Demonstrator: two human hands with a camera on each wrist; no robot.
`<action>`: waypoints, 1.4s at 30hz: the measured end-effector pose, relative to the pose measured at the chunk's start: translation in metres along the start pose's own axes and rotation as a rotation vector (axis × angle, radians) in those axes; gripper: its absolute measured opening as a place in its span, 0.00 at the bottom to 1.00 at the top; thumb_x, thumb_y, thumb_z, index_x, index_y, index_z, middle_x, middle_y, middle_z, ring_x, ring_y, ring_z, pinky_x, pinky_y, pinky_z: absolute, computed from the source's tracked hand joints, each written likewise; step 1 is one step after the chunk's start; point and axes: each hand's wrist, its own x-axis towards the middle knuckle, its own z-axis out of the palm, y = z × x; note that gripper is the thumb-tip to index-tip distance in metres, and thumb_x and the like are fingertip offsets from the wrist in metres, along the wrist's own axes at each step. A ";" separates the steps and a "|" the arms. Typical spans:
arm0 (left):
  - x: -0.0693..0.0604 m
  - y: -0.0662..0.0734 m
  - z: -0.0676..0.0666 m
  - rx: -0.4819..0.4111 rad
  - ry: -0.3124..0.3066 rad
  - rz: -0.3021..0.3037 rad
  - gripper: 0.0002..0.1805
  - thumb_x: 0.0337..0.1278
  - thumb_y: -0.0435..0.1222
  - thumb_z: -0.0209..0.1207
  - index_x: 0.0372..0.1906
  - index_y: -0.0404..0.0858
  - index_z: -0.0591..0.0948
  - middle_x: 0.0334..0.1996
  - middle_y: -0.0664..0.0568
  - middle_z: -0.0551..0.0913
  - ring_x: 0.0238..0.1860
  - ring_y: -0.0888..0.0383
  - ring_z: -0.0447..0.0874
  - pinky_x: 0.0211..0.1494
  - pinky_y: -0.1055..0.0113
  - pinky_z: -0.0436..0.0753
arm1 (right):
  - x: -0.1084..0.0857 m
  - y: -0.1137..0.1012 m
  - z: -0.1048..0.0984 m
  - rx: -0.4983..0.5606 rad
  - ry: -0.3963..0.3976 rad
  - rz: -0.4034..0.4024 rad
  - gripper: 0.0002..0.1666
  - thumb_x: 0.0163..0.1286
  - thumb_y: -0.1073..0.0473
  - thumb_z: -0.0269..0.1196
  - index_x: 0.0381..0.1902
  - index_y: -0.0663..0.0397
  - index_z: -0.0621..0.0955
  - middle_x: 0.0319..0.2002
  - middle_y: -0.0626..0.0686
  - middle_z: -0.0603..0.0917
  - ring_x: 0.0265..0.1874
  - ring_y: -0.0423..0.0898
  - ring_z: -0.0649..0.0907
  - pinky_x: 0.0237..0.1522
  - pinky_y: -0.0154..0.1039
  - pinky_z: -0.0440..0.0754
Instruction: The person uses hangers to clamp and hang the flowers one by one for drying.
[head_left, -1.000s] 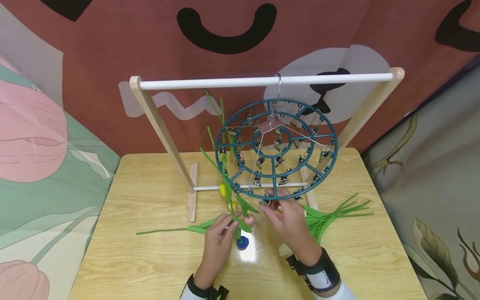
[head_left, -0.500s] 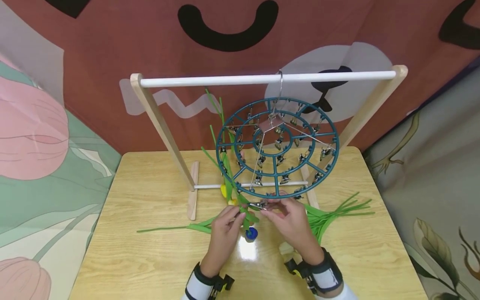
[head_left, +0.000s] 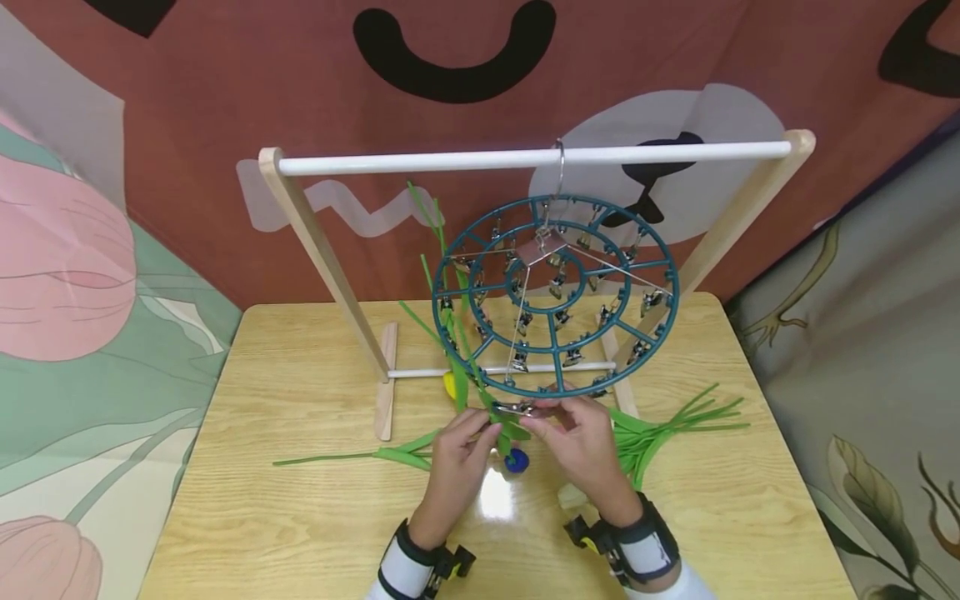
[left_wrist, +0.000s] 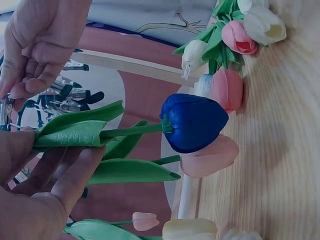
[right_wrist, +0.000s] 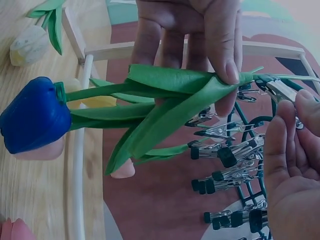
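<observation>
A blue artificial tulip [head_left: 517, 460] hangs head down from my left hand [head_left: 459, 450], which pinches its green stem and leaves [right_wrist: 175, 95] between thumb and fingers. My right hand [head_left: 581, 437] grips a metal clip [right_wrist: 280, 90] at the near rim of the round teal clip hanger [head_left: 555, 392]. In the right wrist view, the dark tips of that clip lie at the tulip's stem, just above the left fingers. Whether the clip bites the stem, I cannot tell. Other tulips hang on the hanger's left side, among them a yellow one [head_left: 450, 384].
A wooden stand with a white top bar [head_left: 420, 162] bears the hanger, its several clips [right_wrist: 235, 175] dangling. At the right, a bunch of green-stemmed tulips [head_left: 675, 427] lies on the wooden table [head_left: 300, 533]. One more stem [head_left: 322, 460] lies at the left.
My left hand has moved right and slightly up, bringing the blue tulip's stem to the clip. My right hand has stayed near the rim with the clip, now turned toward the stem.
</observation>
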 end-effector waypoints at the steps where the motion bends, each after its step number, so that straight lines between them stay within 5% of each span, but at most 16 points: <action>1: 0.000 0.000 0.000 -0.006 -0.003 -0.001 0.10 0.69 0.28 0.61 0.50 0.34 0.87 0.43 0.44 0.88 0.41 0.49 0.90 0.44 0.67 0.91 | 0.000 0.000 0.000 -0.003 0.005 -0.005 0.15 0.51 0.82 0.73 0.37 0.71 0.84 0.37 0.67 0.87 0.36 0.36 0.86 0.43 0.31 0.90; 19: 0.002 -0.001 0.002 0.030 -0.018 -0.026 0.08 0.67 0.28 0.63 0.47 0.33 0.88 0.42 0.45 0.88 0.43 0.52 0.89 0.45 0.69 0.90 | 0.002 0.002 0.001 -0.073 -0.023 0.040 0.15 0.53 0.77 0.75 0.39 0.67 0.86 0.36 0.61 0.89 0.33 0.37 0.86 0.41 0.31 0.90; 28: 0.002 -0.004 0.000 0.047 -0.052 -0.043 0.05 0.68 0.30 0.64 0.44 0.35 0.87 0.42 0.46 0.88 0.44 0.51 0.90 0.45 0.69 0.91 | -0.003 0.001 -0.006 -0.163 -0.195 0.273 0.23 0.64 0.65 0.73 0.56 0.60 0.82 0.45 0.54 0.88 0.42 0.43 0.86 0.45 0.38 0.90; 34: 0.001 -0.008 -0.004 0.037 -0.044 -0.078 0.05 0.67 0.29 0.64 0.44 0.33 0.87 0.42 0.45 0.87 0.44 0.52 0.89 0.45 0.68 0.91 | -0.020 0.017 -0.022 -0.237 -0.317 0.204 0.24 0.68 0.62 0.71 0.60 0.57 0.81 0.50 0.53 0.89 0.44 0.49 0.88 0.47 0.45 0.91; 42: 0.000 -0.012 -0.012 0.012 0.035 -0.124 0.07 0.69 0.27 0.62 0.47 0.33 0.86 0.44 0.44 0.87 0.46 0.50 0.88 0.46 0.65 0.91 | -0.037 0.030 -0.065 -0.348 -0.257 0.284 0.17 0.74 0.63 0.65 0.59 0.52 0.82 0.51 0.50 0.89 0.45 0.37 0.86 0.45 0.35 0.89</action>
